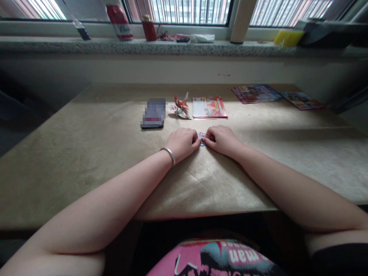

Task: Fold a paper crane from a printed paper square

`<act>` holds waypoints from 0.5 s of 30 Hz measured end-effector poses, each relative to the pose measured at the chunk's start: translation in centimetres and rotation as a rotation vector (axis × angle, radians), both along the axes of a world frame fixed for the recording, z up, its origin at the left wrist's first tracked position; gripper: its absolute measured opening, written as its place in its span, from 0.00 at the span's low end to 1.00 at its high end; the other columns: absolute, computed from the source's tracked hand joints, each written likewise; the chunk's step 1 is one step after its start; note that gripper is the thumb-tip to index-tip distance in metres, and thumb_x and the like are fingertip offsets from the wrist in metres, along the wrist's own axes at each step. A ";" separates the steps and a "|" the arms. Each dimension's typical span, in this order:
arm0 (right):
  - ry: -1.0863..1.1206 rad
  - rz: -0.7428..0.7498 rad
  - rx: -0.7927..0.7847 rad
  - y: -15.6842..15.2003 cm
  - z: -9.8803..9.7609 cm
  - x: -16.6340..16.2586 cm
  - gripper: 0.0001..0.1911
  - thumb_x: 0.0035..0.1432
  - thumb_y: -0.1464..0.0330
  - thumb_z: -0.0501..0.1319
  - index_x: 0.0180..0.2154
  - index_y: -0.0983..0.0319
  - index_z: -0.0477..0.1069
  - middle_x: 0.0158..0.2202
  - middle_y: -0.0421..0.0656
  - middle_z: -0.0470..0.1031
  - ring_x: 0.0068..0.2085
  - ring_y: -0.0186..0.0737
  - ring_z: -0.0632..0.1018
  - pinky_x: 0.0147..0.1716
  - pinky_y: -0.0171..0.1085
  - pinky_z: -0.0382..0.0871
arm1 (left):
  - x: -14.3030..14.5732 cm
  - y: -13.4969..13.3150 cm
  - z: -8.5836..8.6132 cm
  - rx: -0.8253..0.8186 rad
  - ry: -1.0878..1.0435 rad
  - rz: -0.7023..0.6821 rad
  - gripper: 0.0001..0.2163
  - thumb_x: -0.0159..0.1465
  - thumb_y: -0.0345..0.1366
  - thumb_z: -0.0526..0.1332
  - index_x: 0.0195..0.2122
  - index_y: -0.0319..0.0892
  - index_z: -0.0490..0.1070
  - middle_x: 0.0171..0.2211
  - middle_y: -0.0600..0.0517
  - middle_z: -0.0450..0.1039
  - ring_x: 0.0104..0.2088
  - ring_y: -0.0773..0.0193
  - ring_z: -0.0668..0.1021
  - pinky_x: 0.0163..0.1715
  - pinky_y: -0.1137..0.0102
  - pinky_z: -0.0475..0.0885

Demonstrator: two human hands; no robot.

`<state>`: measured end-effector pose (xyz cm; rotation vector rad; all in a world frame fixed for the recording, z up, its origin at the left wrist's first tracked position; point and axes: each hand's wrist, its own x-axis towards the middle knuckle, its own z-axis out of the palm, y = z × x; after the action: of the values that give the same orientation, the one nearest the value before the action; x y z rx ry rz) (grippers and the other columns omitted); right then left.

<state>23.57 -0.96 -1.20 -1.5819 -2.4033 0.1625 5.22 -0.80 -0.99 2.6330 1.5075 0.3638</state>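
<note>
Between my hands is a small piece of folded printed paper (202, 134), white, pink and blue, resting on the tabletop. My left hand (184, 142), with a silver bangle at the wrist, pinches its left side between thumb and bent fingers. On the other side, my right hand (222, 140) pinches the paper's right side the same way. My fingers hide much of the paper, so its full shape cannot be made out. Just beyond my hands stands a folded paper crane (181, 107) in red and white print. Beside it lies a stack of red printed sheets (210, 107).
A blurred phone-like dark slab (154, 113) lies left of the crane. Colourful flyers (257, 94) are spread at the back right of the table (86, 153). On the stone windowsill (212, 48) stand a red and white can (120, 22), a red lighter-like object (148, 28) and a yellow item (288, 38).
</note>
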 end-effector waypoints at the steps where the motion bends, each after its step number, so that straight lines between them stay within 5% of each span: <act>1: -0.005 -0.001 -0.002 0.0 0.0 0.0 0.09 0.57 0.62 0.59 0.31 0.60 0.71 0.32 0.44 0.77 0.36 0.41 0.73 0.35 0.37 0.59 | 0.0 0.0 0.0 0.000 -0.007 -0.002 0.11 0.63 0.41 0.56 0.30 0.41 0.72 0.31 0.48 0.75 0.33 0.60 0.74 0.33 0.67 0.66; 6: -0.017 -0.004 0.007 -0.1 0.0 -0.1 0.09 0.57 0.61 0.59 0.31 0.60 0.72 0.32 0.44 0.77 0.36 0.42 0.73 0.35 0.38 0.58 | -0.4 0.2 -0.2 -0.015 -0.085 -0.022 0.08 0.63 0.40 0.58 0.36 0.42 0.72 0.31 0.51 0.74 0.32 0.61 0.73 0.31 0.69 0.65; 15: 0.013 -0.004 0.037 0.3 -0.2 0.5 0.09 0.59 0.62 0.58 0.33 0.61 0.72 0.33 0.44 0.77 0.35 0.41 0.73 0.35 0.38 0.58 | -1.6 0.7 -0.4 0.158 -0.021 -0.283 0.10 0.67 0.33 0.55 0.41 0.47 0.77 0.39 0.49 0.76 0.39 0.62 0.75 0.39 0.68 0.67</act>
<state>24.10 -0.65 -1.43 -1.5652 -2.3791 0.1268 3.66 -0.06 -1.36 2.9002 1.1186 0.5009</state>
